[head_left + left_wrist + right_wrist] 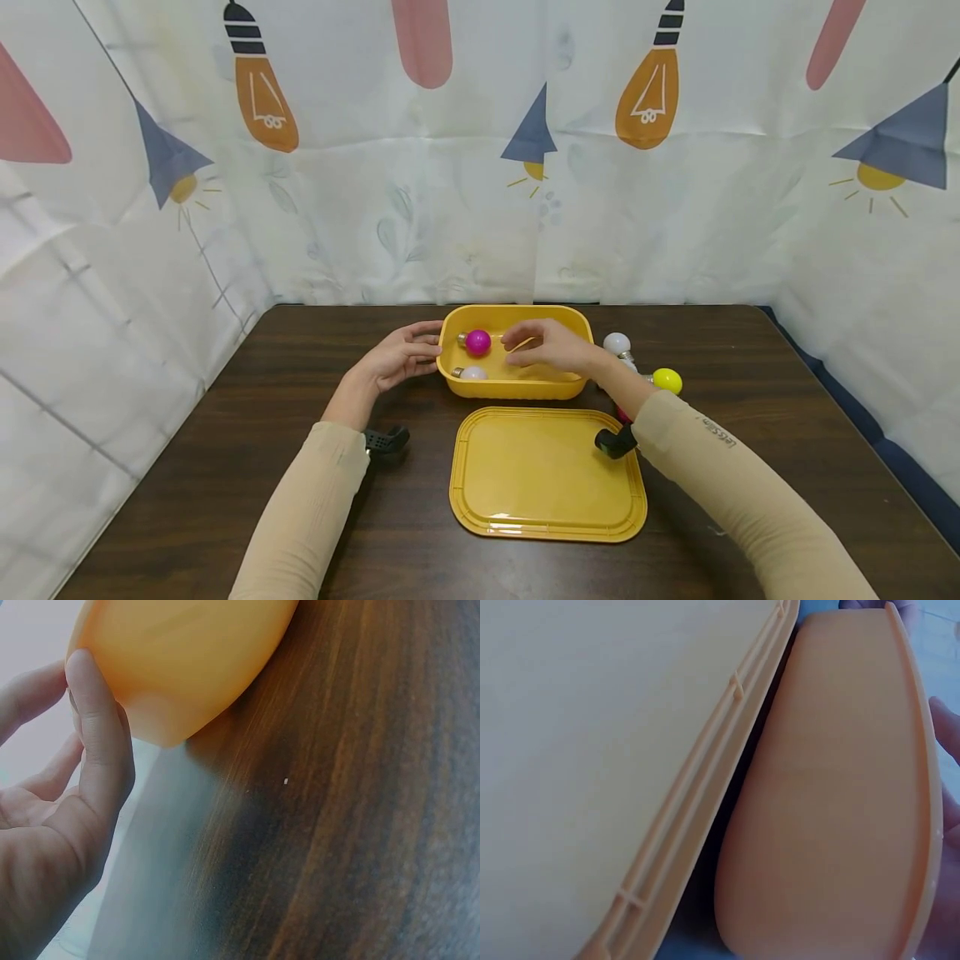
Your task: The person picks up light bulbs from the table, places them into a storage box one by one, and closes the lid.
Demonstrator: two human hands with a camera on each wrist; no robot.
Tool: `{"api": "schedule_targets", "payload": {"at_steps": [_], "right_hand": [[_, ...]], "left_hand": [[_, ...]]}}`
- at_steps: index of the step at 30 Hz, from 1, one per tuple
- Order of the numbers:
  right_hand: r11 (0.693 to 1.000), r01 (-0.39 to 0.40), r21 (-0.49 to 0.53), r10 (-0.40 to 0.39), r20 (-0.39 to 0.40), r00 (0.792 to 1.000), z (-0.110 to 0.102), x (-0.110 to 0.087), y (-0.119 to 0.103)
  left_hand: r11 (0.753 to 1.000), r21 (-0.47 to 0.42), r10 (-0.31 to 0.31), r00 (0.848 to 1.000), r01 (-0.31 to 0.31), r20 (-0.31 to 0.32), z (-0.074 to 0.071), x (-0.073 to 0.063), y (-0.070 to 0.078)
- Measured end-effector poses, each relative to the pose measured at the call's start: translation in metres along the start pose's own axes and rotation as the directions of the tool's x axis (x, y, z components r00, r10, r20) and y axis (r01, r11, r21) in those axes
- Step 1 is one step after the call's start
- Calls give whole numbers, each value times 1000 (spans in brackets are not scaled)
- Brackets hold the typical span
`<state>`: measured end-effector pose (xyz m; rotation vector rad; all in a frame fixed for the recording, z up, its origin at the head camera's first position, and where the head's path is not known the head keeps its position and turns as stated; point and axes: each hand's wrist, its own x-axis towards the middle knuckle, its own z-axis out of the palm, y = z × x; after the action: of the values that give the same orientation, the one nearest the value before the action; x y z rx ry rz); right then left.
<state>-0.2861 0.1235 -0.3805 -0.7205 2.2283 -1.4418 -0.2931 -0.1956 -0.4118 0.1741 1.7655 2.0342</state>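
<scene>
A yellow plastic box [517, 389] stands at the back of the table, with a magenta light bulb [477, 342] and a white light bulb [473, 373] lying in its left part. My left hand [401, 354] rests its fingertips against the box's left end. In the left wrist view, the thumb lies on the outer wall of the box [180, 660]. Over the right part of the box hovers my right hand [551, 343], fingers loosely bent, with nothing visible between them. Its fingers [946, 731] show past the box rim in the right wrist view.
In front of the box lies a yellow lid [547, 475], flat on the dark wooden table [405, 533]. Right of the box, partly behind the right forearm, are a white bulb [617, 343], a yellow bulb [667, 381] and others. A printed curtain [465, 208] hangs behind.
</scene>
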Motion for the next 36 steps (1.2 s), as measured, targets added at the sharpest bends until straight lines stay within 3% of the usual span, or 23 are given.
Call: {"api": "schedule_targets", "payload": {"at_steps": [7, 28, 36], "right_hand": [[1000, -19, -19, 19, -15, 1000, -7, -8, 0], [997, 21, -73, -25, -58, 998, -31, -37, -7], [998, 32, -47, -36, -77, 996, -38, -53, -7]], "left_hand": [[1000, 11, -4, 1000, 4, -4, -1, 0, -1], [1000, 2, -9, 1000, 9, -11, 1, 0, 1], [1000, 7, -9, 1000, 10, -9, 0, 0, 0]]}}
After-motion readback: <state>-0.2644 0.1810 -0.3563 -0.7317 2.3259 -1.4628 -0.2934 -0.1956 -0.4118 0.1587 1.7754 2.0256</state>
